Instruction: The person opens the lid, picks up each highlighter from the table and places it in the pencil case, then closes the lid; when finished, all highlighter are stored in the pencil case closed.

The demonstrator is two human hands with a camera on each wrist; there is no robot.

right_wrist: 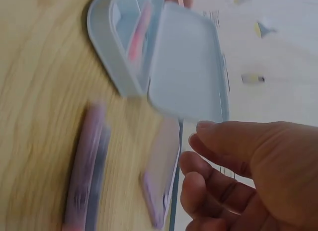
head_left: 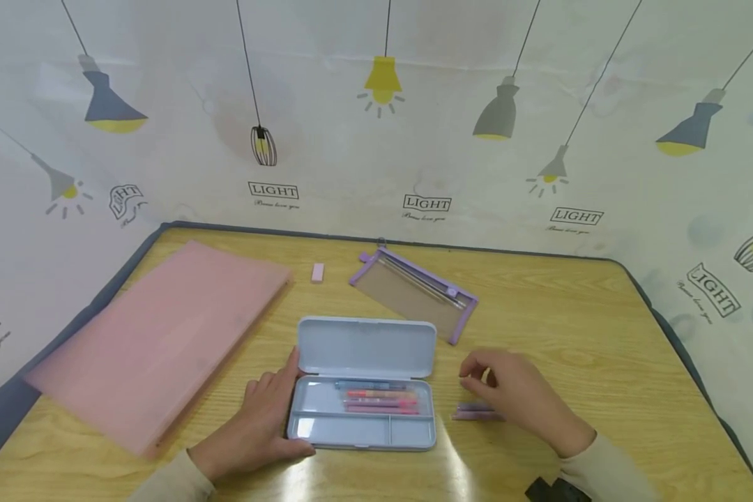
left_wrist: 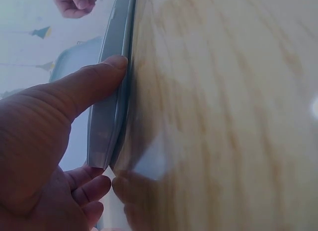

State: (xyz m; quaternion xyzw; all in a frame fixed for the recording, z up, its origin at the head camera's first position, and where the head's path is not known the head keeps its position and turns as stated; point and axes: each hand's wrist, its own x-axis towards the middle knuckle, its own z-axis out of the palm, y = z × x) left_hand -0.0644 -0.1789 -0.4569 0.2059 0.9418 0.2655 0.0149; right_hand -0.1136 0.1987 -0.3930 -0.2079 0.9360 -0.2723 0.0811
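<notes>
A light blue pencil case [head_left: 360, 432] lies with its lid raised, several pens [head_left: 381, 403] in its back compartment. My left hand [head_left: 257, 425] holds the case's left end, thumb at the front corner, fingers along the side; in the left wrist view the thumb [left_wrist: 94, 84] presses the case wall [left_wrist: 107, 109]. My right hand [head_left: 521, 397] hovers right of the case, its fingers loosely bent and holding nothing. Purple pens [head_left: 473, 415] lie on the table beneath it, partly covered in the head view; the right wrist view shows these pens [right_wrist: 85, 166] side by side.
A pink folder [head_left: 169, 341] covers the table's left part. Behind the case are a small pink-and-white eraser [head_left: 317, 272] and a mesh pouch with purple edging [head_left: 408, 289], slim rods inside. A lamp-printed curtain [head_left: 326, 153] stands around the table's back and sides.
</notes>
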